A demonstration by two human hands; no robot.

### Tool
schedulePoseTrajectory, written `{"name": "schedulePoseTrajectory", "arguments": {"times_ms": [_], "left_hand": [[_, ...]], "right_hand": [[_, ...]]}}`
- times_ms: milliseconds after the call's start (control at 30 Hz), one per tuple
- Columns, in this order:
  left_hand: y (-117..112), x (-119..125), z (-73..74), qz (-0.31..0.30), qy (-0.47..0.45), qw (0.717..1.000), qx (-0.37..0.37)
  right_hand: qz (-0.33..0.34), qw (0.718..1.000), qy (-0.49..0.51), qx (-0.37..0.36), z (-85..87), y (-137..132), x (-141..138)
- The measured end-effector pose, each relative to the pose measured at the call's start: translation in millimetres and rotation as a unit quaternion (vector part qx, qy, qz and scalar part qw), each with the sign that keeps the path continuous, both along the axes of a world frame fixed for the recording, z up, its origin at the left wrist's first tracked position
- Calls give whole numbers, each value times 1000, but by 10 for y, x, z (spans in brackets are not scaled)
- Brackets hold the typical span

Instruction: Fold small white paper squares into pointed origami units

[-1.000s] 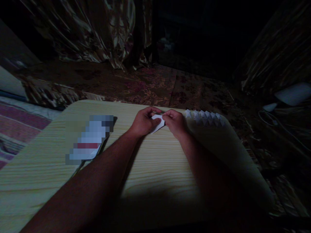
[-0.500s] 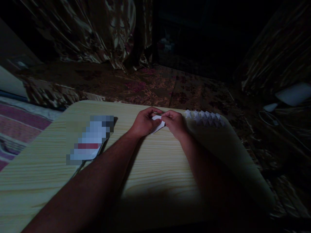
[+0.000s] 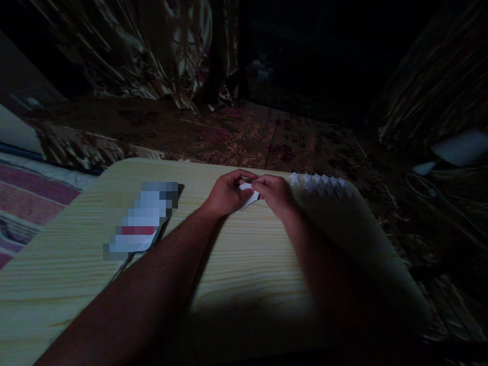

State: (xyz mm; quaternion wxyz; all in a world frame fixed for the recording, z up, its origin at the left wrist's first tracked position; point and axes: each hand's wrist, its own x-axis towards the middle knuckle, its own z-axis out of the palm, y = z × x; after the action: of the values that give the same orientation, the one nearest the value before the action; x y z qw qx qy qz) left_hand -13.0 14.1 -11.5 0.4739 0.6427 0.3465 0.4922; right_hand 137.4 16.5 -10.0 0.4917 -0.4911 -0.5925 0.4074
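Both my hands meet at the far middle of a light wooden table [image 3: 236, 264]. My left hand [image 3: 225, 194] and my right hand [image 3: 275, 194] pinch a small piece of white paper [image 3: 248, 197] between their fingertips, fingers curled round it. The paper is folded and mostly hidden by the fingers. Just right of my right hand, a row of several small folded white paper pieces [image 3: 322, 184] lies along the table's far right edge.
A blurred-out white and red flat object [image 3: 144, 217] lies on the table's left side. Dark patterned fabric [image 3: 213, 132] covers the floor beyond the table, with curtains behind. A white device and cable [image 3: 427, 175] sit on the floor at the right.
My fingers have closed further over the white paper, so less of it shows than a second ago. The arms and the row of folded pieces have stayed put.
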Motion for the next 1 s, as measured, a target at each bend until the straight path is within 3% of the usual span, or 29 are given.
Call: {"name": "schedulePoseTrajectory", "arguments": {"times_ms": [233,1000], "left_hand": [[-22,0,38,3,3,1000,1],[-55,10,70,-8,37,999,-11]], "right_hand": [[-19,999,-23,44,21,-45,-31],[28,999,0,21,10,-30,-44]]}}
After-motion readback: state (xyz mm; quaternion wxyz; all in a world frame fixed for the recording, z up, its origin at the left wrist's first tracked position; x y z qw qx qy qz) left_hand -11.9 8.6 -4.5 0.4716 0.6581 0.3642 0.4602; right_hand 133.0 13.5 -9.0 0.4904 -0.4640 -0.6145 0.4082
